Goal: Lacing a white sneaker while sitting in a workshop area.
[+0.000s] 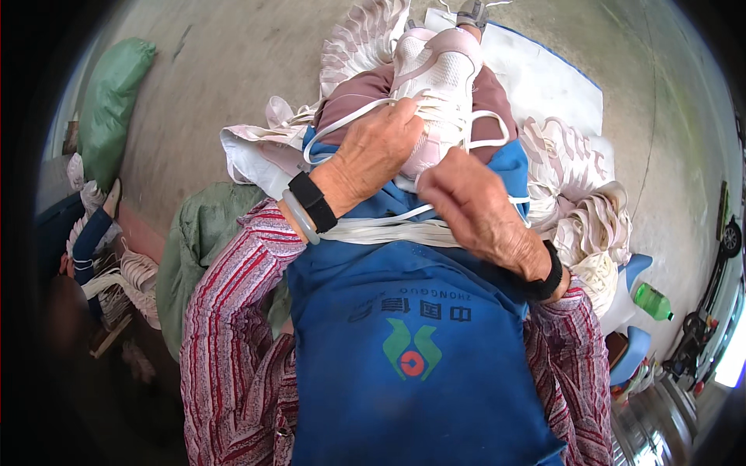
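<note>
A white and pale pink shoe upper (439,74) lies on my lap, toe pointing away. My left hand (373,147) rests on its left side, fingers pinching a white lace (342,124) near the eyelets. My right hand (474,206) sits just below the upper's heel end, fingers closed on another stretch of white lace (486,144) that loops out to the right. More white laces (388,231) lie across my blue apron (404,342). Both wrists wear black bands, the left one also a pale bangle.
Stacks of pale shoe uppers lie to the right (575,210) and ahead (357,39) on a white sheet (544,78). A green sack (113,101) stands far left, another green bag (198,241) beside my left arm. A green bottle (653,301) and blue-white stool (629,311) sit at right.
</note>
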A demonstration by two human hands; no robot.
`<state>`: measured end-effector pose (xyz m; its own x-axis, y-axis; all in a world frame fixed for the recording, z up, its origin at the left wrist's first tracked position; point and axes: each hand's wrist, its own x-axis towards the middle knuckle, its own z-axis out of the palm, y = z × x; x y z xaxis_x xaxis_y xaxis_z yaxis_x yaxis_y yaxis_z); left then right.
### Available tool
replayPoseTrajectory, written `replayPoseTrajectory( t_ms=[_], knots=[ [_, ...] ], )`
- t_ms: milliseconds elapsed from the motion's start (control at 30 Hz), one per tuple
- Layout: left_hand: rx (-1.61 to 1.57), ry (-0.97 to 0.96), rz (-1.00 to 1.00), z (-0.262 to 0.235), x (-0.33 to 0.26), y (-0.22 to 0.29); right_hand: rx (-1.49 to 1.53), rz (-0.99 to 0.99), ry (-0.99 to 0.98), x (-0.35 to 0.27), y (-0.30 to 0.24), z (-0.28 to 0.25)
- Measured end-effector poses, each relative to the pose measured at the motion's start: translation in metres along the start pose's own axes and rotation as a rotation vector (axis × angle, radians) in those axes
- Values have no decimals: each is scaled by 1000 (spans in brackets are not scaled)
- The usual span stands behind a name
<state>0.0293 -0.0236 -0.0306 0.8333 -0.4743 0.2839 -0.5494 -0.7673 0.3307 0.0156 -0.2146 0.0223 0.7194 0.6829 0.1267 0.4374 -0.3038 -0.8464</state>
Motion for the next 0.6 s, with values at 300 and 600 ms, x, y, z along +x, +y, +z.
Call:
replayPoseTrajectory(
  t_ms=[300,600],
  knots=[
    [-226,-11,-106,5,-10,-5,-3,-7,-64,-3,-13,-1],
    [-410,57,-403,6,-15,-7,-330,188,134,31,28,31]
  ],
)
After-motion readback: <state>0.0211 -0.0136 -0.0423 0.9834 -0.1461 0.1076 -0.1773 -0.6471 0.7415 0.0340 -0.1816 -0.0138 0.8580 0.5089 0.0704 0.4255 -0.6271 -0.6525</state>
